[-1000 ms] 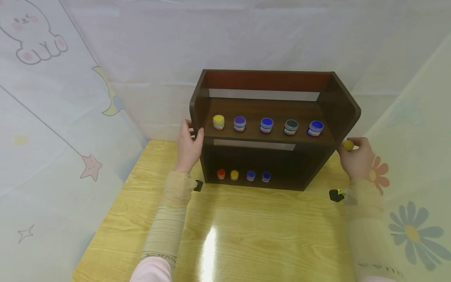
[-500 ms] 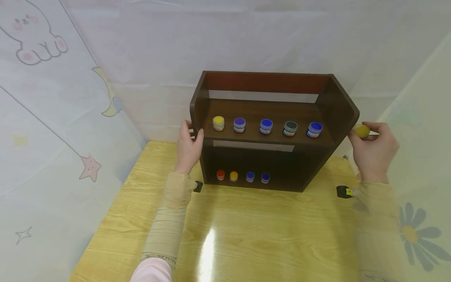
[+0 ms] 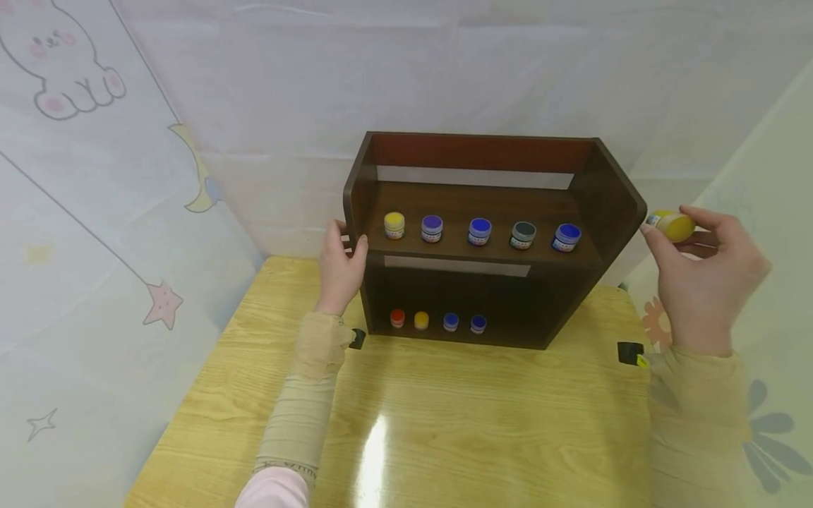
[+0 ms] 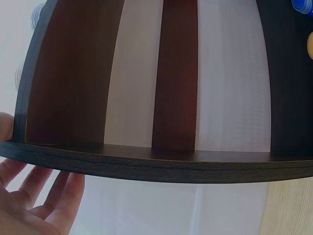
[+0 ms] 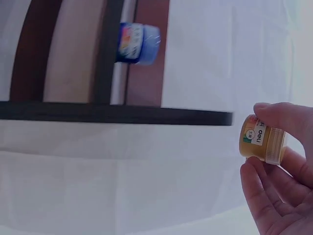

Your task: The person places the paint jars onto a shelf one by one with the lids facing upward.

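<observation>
A dark brown two-tier shelf (image 3: 464, 194) stands on the table. Its left side panel is gripped by my left hand (image 3: 339, 271), with the thumb at the middle board's front edge and the fingers outside the panel. To the right of the shelf, my right hand (image 3: 714, 282) pinches a small yellow-brown paint jar (image 5: 261, 139) in the air, tipped on its side and apart from the shelf. On the upper tier sit a yellow jar (image 3: 394, 226), a purple jar (image 3: 432, 229), a dark grey-green jar (image 3: 524, 236) and blue jars (image 3: 479, 231).
Along the lower tier stand a red jar (image 3: 397, 318), an orange jar (image 3: 421, 321) and two blue jars (image 3: 451, 322). The wood-grain table (image 3: 476, 416) extends in front. A pale patterned cloth (image 3: 254, 63) hangs behind and on both sides.
My right hand has risen and moved right with the yellow-brown jar, from beside the shelf's right panel outward, turning the jar sideways. The left hand has stayed in place.
</observation>
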A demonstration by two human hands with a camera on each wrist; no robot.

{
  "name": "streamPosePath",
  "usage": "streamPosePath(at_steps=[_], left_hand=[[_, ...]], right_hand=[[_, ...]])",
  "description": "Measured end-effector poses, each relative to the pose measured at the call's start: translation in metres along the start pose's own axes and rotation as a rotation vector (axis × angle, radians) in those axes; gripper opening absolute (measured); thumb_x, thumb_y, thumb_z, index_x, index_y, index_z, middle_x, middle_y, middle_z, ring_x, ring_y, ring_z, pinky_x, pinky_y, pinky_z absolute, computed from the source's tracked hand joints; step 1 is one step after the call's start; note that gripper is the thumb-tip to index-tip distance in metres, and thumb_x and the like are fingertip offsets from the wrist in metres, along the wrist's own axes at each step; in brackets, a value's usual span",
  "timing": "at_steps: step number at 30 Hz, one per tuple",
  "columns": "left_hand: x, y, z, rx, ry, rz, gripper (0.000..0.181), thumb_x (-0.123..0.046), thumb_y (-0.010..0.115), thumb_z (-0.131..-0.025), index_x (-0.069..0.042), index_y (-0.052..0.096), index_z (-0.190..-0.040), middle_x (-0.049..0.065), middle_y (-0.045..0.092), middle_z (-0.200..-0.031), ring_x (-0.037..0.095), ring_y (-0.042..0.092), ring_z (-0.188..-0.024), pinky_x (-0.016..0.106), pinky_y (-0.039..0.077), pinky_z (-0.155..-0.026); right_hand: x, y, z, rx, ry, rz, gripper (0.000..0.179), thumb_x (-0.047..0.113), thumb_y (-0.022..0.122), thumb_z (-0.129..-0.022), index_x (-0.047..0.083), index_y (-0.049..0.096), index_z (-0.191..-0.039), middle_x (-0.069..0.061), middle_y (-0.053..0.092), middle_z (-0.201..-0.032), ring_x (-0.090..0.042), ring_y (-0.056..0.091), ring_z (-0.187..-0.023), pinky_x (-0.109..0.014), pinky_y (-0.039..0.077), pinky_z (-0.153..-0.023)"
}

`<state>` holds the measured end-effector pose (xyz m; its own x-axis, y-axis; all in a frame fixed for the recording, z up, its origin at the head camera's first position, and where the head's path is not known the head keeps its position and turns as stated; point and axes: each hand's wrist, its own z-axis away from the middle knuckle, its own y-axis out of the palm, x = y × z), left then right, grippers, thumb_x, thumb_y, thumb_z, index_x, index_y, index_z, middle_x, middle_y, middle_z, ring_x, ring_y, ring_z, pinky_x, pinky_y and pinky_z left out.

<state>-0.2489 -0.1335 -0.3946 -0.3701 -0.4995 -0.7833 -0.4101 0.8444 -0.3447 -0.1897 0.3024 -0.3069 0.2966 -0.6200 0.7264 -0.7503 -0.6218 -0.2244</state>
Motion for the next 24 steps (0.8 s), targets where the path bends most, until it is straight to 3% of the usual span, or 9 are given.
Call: streamPosePath(at_steps=[3, 9, 19, 24], left_hand=[[0.0, 0.0, 0.001, 0.001, -0.002, -0.006, 0.023, -0.015, 0.059, -0.102, -0.003, 0.048, -0.118, 0.015, 0.058, -0.115, 0.031, 0.063, -0.099, 0.043, 0.055, -0.085], [-0.001, 0.0, 0.002, 0.005, -0.011, 0.003, 0.023, -0.015, 0.059, -0.102, -0.003, 0.048, -0.117, 0.015, 0.057, -0.114, 0.031, 0.063, -0.099, 0.043, 0.055, -0.085], [0.001, 0.001, 0.001, -0.012, 0.01, -0.003, 0.023, -0.013, 0.06, -0.101, -0.002, 0.049, -0.118, 0.015, 0.058, -0.113, 0.03, 0.062, -0.099, 0.042, 0.055, -0.084], [0.001, 0.0, 0.001, -0.012, 0.015, 0.0, 0.023, -0.013, 0.06, -0.101, -0.002, 0.049, -0.118, 0.015, 0.058, -0.113, 0.03, 0.062, -0.099, 0.043, 0.055, -0.084]], right_hand=[[0.02, -0.004, 0.006, -0.006, -0.017, -0.055, 0.035, 0.009, 0.085, -0.082, 0.012, 0.077, -0.116, 0.0, 0.073, -0.107, -0.001, 0.064, -0.08, -0.016, 0.051, -0.08], [0.05, -0.01, 0.022, -0.017, -0.132, -0.19, 0.034, -0.003, 0.084, -0.078, 0.003, 0.078, -0.111, -0.012, 0.074, -0.106, -0.005, 0.065, -0.079, -0.016, 0.051, -0.079], [0.062, -0.009, 0.036, -0.021, -0.213, -0.326, 0.03, -0.007, 0.079, -0.079, -0.011, 0.073, -0.108, -0.018, 0.072, -0.104, -0.009, 0.064, -0.079, -0.018, 0.052, -0.081], [0.058, -0.006, 0.042, 0.022, -0.235, -0.403, 0.031, -0.014, 0.076, -0.077, -0.014, 0.07, -0.107, -0.019, 0.068, -0.1, -0.011, 0.061, -0.076, -0.017, 0.051, -0.078]])
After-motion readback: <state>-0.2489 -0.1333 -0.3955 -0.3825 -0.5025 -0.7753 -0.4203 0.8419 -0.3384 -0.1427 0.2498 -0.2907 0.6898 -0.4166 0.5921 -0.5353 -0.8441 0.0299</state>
